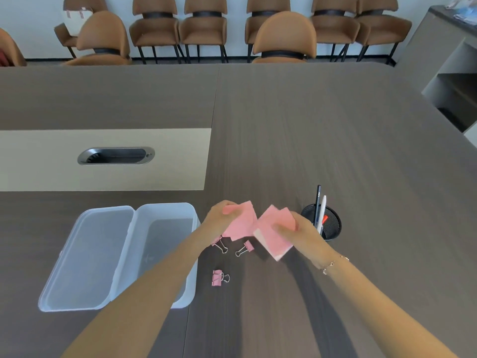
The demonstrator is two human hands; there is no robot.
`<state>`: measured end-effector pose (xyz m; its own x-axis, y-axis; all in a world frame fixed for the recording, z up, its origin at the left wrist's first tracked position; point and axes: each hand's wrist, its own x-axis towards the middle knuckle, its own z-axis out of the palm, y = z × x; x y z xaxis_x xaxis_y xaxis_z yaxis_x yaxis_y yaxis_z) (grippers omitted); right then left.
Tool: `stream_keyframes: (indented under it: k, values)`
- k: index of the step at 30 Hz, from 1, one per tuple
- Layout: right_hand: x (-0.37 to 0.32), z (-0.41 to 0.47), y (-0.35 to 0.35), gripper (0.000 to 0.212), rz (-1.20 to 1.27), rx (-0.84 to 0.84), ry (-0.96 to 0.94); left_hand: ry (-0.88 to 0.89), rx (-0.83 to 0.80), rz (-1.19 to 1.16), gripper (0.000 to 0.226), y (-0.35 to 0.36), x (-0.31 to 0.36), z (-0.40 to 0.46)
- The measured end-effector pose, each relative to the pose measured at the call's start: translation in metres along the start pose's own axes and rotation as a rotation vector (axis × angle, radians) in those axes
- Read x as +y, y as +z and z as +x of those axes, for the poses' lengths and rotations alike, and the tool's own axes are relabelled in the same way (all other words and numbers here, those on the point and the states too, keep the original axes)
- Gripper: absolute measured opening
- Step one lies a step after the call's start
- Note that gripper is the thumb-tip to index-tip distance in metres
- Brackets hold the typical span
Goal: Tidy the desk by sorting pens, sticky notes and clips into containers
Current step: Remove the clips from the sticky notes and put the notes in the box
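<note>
**Dark wood-grain desk, with what lies on it**

The desk (335, 130) fills most of the frame, its dark grey-brown grain running away from the camera. A pale beige inset panel (103, 177) sits at left centre, holding an oval metal cable port (116, 156). At lower left a clear plastic container (167, 228) rests open, its lid (87, 257) lying flat just beside it on the left, touching. Three pink binder clips lie near lower centre: one (220, 244) and another (245, 248) close together, a third (219, 277) below them, apart. Right of centre stands a black mesh pen cup (333, 226) holding pens (322, 210).
</note>
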<state>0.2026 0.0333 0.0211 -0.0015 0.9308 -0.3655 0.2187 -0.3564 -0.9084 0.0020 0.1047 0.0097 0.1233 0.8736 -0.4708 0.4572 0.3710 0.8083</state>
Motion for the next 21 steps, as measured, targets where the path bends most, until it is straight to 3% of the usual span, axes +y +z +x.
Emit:
stream_keyframes:
  k: [3,5,8,11,15,21]
  values:
    - [0.005,0.001,0.017,0.021,0.129,0.102,-0.053,-0.038,-0.156,-0.063,0.043,0.014,0.005,-0.008]
    - [0.013,0.003,0.029,0.02,0.184,0.199,-0.068,-0.068,-0.255,-0.244,0.041,0.023,0.007,-0.011]
    - [0.024,0.004,0.049,0.024,0.133,0.289,-0.059,-0.038,-0.287,-0.385,0.037,0.037,0.002,-0.018]
    - [0.032,0.0,0.06,0.025,-0.008,0.207,0.003,0.006,-0.148,-0.113,0.052,0.045,-0.011,-0.022]
    - [0.046,-0.004,0.043,0.008,-0.46,0.168,-0.064,0.179,-0.071,0.092,0.032,0.036,-0.026,-0.027]
    - [0.055,-0.014,0.033,0.014,-0.492,0.067,-0.145,0.339,0.012,0.27,0.018,0.045,-0.05,-0.043]
